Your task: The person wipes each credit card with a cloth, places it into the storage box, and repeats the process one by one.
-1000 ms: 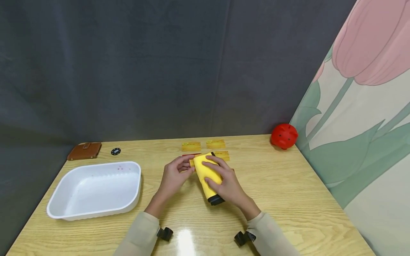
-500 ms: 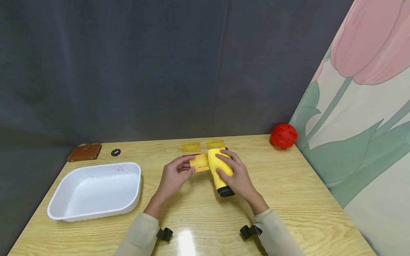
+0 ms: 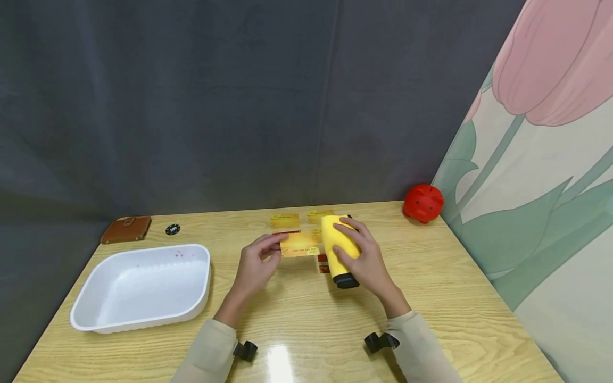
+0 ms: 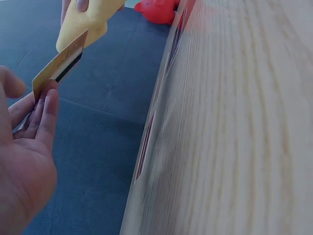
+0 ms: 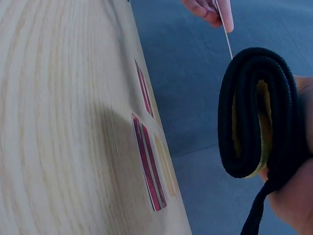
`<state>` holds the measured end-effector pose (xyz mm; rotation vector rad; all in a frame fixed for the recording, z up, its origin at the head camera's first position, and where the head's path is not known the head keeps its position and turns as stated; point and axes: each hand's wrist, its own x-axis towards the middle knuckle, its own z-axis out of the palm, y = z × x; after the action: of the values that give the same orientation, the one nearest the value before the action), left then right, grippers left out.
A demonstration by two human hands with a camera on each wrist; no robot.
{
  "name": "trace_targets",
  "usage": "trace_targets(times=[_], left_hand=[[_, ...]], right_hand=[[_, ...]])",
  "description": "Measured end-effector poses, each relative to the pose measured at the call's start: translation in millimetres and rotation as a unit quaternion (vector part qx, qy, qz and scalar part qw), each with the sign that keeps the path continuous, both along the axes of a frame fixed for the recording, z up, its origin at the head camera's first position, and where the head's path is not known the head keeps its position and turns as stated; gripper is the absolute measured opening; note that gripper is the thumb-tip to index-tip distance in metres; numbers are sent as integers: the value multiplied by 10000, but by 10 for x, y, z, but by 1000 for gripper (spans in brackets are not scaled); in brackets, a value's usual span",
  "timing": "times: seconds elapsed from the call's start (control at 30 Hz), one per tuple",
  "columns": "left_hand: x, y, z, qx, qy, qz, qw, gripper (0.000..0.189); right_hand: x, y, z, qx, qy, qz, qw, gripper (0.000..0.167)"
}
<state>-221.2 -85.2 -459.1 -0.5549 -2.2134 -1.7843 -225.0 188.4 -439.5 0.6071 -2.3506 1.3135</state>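
My left hand [image 3: 255,267] pinches a gold bank card [image 3: 299,246] by its left end, holding it above the table. In the left wrist view the card [image 4: 58,66] stands tilted, a dark stripe on its underside. My right hand [image 3: 366,260] grips a folded yellow cloth [image 3: 333,238] with black trim, just right of the card. From the right wrist, the cloth's rolled black edge [image 5: 227,117] faces the camera, with a black strap hanging below. Beneath the hands lie red cards [image 3: 323,264], partly hidden by the cloth. Gold cards [image 3: 284,221] lie farther back.
On the left stands a white plastic basin [image 3: 139,287]. Behind it lie a brown leather wallet [image 3: 126,230] and a black poker chip [image 3: 173,229]. A red piggy bank [image 3: 423,204] sits at the back right, near the dark curtain [image 3: 239,106].
The right hand has moved the yellow cloth rightward, off the gold card, uncovering it and red cards below. The left hand keeps its pinch and has hardly moved.
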Motion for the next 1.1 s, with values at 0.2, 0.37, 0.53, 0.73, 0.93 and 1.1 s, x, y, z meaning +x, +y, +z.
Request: trace_targets(times=[0.2, 0.37, 0.53, 0.73, 0.93, 1.1], left_hand=[[4, -5, 8, -82, 52, -51, 9999, 45], [-14, -9, 9, 10, -112, 174, 9998, 30], [-20, -27, 28, 299, -399, 411, 9979, 19], [-39, -54, 35, 357, -740, 731, 9939, 17], [-41, -69, 60, 413, -645, 1100, 9910, 19], [-45, -77, 75, 619, -516, 1221, 9892, 18]], right_hand=[[-2, 17, 10, -20, 8, -49, 10000, 50], [-8, 34, 10, -2, 63, -83, 9999, 50], [-3, 44, 15, 6, 17, -106, 9999, 50], [-3, 51, 16, -21, -26, -88, 10000, 50], [0, 56, 32, -31, -99, -119, 9999, 50], [8, 63, 45, -27, -179, -146, 9997, 51]])
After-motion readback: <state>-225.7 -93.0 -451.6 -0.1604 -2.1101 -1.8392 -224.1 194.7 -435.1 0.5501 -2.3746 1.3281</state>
